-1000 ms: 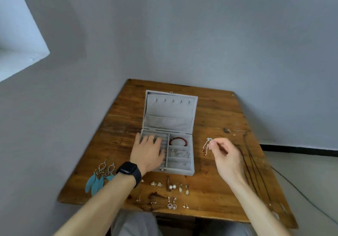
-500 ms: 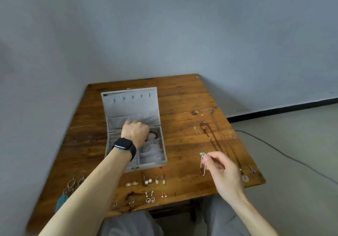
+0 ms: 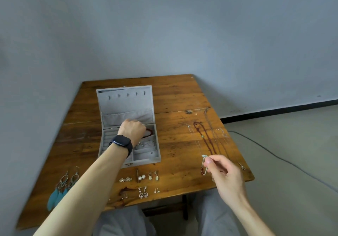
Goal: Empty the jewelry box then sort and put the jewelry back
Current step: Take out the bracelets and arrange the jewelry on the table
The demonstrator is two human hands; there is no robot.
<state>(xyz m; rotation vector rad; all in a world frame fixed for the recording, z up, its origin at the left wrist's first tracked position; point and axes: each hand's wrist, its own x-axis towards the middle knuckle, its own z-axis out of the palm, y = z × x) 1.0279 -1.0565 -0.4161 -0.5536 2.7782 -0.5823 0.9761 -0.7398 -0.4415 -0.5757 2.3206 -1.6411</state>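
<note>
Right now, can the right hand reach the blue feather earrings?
Probably not easily. The right hand pinches a beaded chain near the right side of the table, while the feather earrings lie at its far left edge, and the left arm stretches across between them.

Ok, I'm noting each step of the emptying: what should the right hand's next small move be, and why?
Probably lower the right hand and lay the beaded chain it pinches on the bare table beside the necklaces. The chain dangles close to them, where the long pieces lie grouped, while the left hand is busy inside the jewelry box.
</note>
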